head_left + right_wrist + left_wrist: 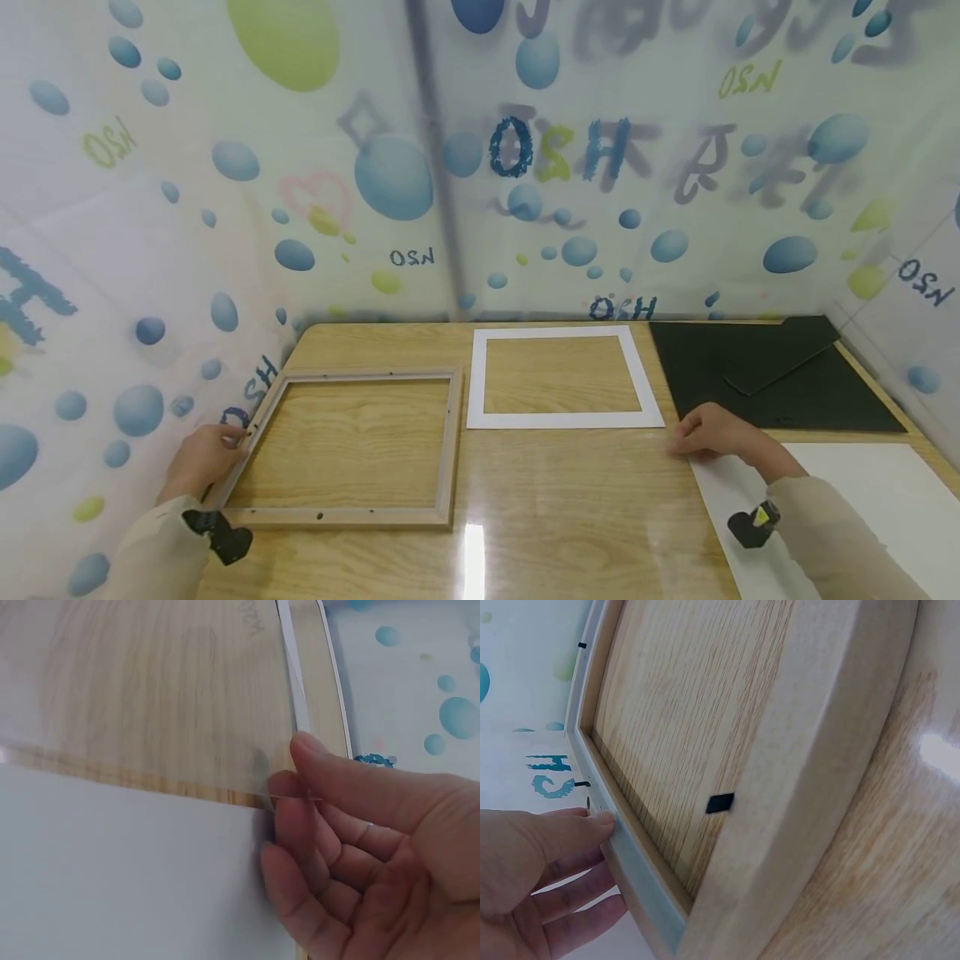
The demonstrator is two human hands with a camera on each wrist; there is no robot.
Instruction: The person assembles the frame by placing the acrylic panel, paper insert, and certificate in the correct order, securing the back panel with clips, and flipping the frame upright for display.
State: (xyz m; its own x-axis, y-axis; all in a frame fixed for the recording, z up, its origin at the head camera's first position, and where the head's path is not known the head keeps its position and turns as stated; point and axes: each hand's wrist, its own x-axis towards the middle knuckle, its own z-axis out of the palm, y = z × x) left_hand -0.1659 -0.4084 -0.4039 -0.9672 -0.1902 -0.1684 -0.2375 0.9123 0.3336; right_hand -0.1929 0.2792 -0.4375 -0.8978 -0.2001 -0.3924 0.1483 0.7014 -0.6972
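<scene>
A light wooden picture frame (452,450) lies back side up at the left of the table. My left hand (206,458) holds its left side, with the thumb (602,821) on the upper edge and the other fingers along the outside. Near the table's right side my right hand (712,433) pinches a corner of a thin clear sheet (172,697) between thumb and forefinger. The sheet is hard to make out in the head view. Beneath that hand lies a white sheet (847,500), its corner close to the fingers.
A white mat border (566,421) with a rectangular opening lies at the back middle of the wood-grain table (555,533). To its right is a black backing board (720,358) with a flap. A patterned curtain (465,225) hangs behind and at both sides.
</scene>
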